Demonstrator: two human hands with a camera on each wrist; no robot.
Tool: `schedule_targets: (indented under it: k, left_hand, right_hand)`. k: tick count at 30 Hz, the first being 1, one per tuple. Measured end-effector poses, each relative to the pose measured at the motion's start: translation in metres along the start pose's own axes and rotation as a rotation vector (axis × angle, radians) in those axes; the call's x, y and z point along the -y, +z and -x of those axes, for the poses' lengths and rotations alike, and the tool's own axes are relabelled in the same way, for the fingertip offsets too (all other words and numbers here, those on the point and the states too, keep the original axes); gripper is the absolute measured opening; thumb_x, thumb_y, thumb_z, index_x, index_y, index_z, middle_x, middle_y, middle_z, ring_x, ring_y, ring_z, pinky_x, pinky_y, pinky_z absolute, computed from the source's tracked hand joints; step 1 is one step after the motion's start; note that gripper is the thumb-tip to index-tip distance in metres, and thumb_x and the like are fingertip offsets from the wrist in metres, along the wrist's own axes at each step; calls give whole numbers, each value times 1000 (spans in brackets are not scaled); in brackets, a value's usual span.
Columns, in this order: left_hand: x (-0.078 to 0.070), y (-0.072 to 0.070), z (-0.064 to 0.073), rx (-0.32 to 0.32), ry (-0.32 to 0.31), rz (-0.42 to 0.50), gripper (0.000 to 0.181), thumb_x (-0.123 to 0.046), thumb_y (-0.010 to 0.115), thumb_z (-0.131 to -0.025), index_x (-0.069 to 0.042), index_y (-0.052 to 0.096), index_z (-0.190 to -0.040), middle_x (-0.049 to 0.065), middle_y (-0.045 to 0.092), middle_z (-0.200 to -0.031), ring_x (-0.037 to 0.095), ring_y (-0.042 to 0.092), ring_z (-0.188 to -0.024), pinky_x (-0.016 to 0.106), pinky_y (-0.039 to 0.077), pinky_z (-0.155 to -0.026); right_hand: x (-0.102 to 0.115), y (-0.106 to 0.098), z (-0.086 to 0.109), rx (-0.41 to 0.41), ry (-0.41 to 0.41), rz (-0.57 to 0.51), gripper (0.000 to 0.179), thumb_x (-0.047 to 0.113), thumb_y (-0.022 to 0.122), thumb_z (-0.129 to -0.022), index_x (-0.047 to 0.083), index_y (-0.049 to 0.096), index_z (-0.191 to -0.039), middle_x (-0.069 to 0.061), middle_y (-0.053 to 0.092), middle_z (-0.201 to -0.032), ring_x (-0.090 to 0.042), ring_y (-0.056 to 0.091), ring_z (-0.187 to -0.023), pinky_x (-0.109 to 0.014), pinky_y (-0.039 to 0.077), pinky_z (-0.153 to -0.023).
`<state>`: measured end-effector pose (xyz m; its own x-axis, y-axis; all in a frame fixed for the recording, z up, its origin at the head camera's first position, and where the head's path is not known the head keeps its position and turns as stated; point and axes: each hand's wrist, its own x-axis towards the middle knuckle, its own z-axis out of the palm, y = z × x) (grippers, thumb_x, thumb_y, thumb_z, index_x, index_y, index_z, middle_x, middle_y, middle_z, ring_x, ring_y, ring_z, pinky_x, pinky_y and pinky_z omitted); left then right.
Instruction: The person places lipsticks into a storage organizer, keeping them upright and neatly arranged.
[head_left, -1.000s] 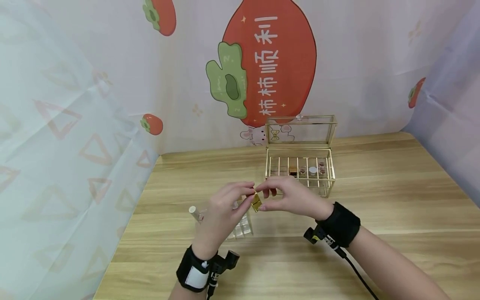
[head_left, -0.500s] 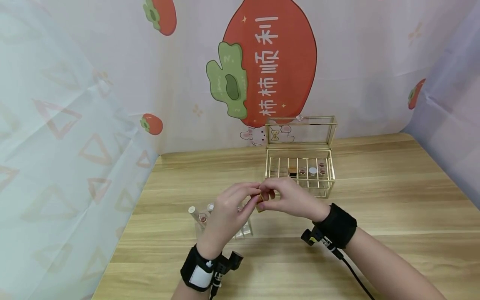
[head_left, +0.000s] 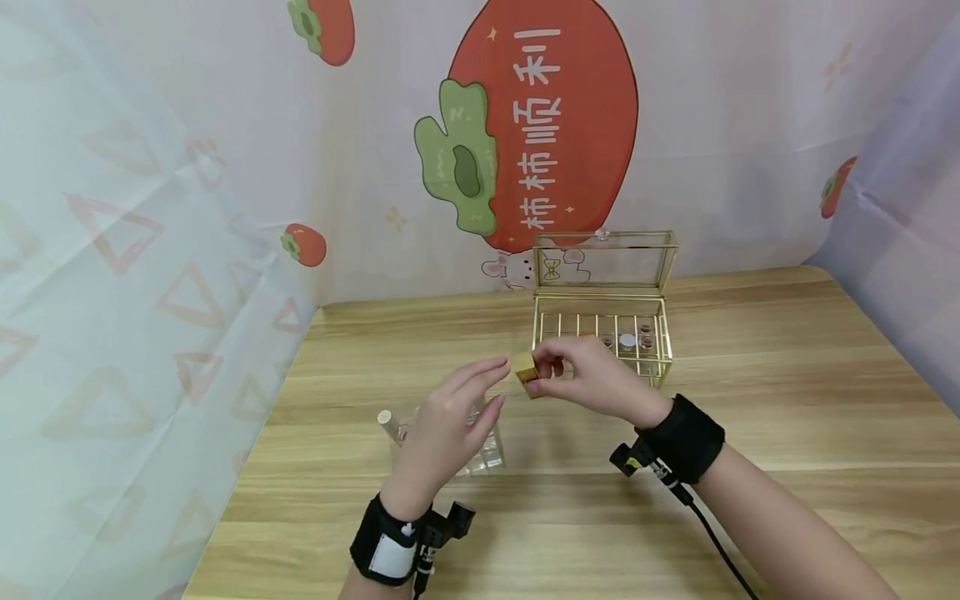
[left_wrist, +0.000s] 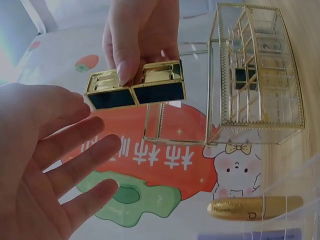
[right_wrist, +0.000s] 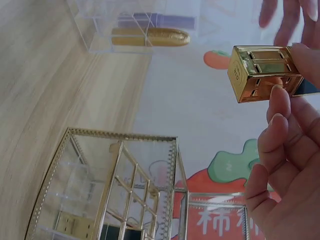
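My right hand [head_left: 592,379] pinches a square gold lipstick [head_left: 529,382] between thumb and fingers, in mid-air in front of the glass box. In the left wrist view the lipstick [left_wrist: 160,92] shows dark green panels framed in gold, lying sideways in the grip. Just left of it is my left hand [head_left: 450,429], fingers extended and apart, holding nothing. That hand [left_wrist: 45,155] has its palm toward the lipstick in the left wrist view. Beneath it stands a clear organizer [head_left: 491,457], partly hidden by the hand.
Behind my right hand stands a gold-framed glass box [head_left: 667,321], lid [head_left: 603,262] raised, with a gold grid and several small items inside, including a white-topped tube [head_left: 627,341]. The organizer holds a white-capped tube [head_left: 386,419], a gold bullet-shaped tube [right_wrist: 150,37] and a purple tube [right_wrist: 172,21].
Both hands were at the lipstick before. My left hand has let go and drawn slightly left; my right hand now holds the lipstick alone, a little higher and closer to the box.
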<state>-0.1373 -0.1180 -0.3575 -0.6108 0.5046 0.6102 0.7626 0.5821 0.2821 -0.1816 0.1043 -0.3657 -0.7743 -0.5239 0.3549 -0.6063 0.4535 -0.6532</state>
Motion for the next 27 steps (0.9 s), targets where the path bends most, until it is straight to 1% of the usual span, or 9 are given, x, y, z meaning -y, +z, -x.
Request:
schedule_targets:
  k: [2, 5, 9, 11, 17, 23, 27]
  left_hand:
    - [2, -1, 3, 6, -12, -10, 31, -6, 69, -83, 0, 67, -114, 12, 65, -119, 19, 56, -111, 30, 57, -83]
    - [6, -3, 6, 4, -27, -18, 29, -5, 69, -83, 0, 68, -112, 12, 67, -115, 19, 58, -108, 32, 57, -83]
    - [10, -7, 10, -10, -47, -30, 27, -6, 69, -83, 0, 68, -109, 13, 70, -108, 21, 60, -104, 36, 56, -86]
    - [11, -9, 13, -15, -60, -38, 26, -6, 69, -83, 0, 69, -107, 13, 70, -106, 21, 60, -102, 37, 56, -86]
    - [20, -13, 24, -13, -116, -96, 25, -5, 71, -80, -1, 70, -105, 11, 71, -103, 21, 60, -101, 39, 56, -85]
    - [30, -18, 37, 16, -196, -164, 27, -7, 73, -80, -3, 70, -106, 11, 70, -106, 21, 59, -102, 39, 57, -82]
    - [34, -23, 44, 35, -243, -186, 27, -8, 73, -81, -3, 70, -108, 12, 69, -108, 23, 57, -104, 41, 55, -84]
  right_hand:
    - [-3, -3, 0, -26, 20, 9, 17, 23, 77, -78, 15, 66, -88, 4, 60, -73, -10, 52, -68, -31, 48, -56]
    - [-9, -8, -1, -71, 48, 20, 18, 24, 77, -79, 12, 66, -89, 2, 60, -73, -11, 52, -69, -29, 46, -57]
    - [-19, -16, -3, -113, 91, 21, 21, 25, 75, -82, 10, 64, -91, -2, 60, -75, -14, 53, -71, -31, 46, -59]
    - [-23, -21, -3, -135, 121, 29, 21, 25, 74, -82, 9, 64, -91, -3, 61, -76, -15, 53, -72, -32, 46, -60]
    - [-37, -34, -3, -201, 201, 94, 19, 22, 75, -81, 9, 63, -89, -3, 63, -75, -16, 54, -71, -33, 44, -59]
    - [-53, -43, 1, -223, 266, 169, 19, 23, 75, -82, 8, 63, -86, -5, 63, -73, -18, 52, -66, -32, 40, -54]
    - [-62, -49, 4, -204, 300, 201, 19, 22, 73, -83, 6, 63, -87, -8, 63, -75, -20, 52, -66, -32, 42, -54]
